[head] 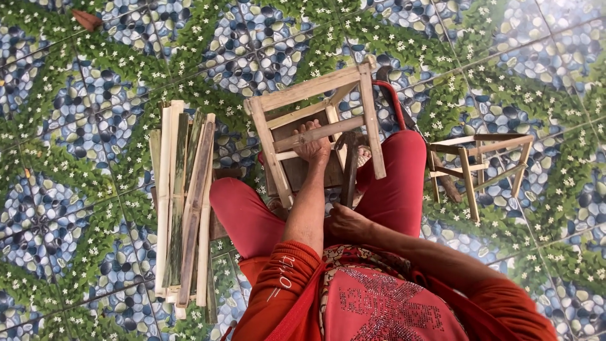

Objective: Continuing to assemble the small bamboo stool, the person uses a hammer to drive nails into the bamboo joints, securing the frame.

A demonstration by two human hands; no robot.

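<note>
Seated person's left hand (311,146) fingers clamp a wooden frame (315,126) rail; right hand (344,222) grips a hammer (350,165). Keep the frame braced steady.

no packages, labels, signs or screens in view.
</note>
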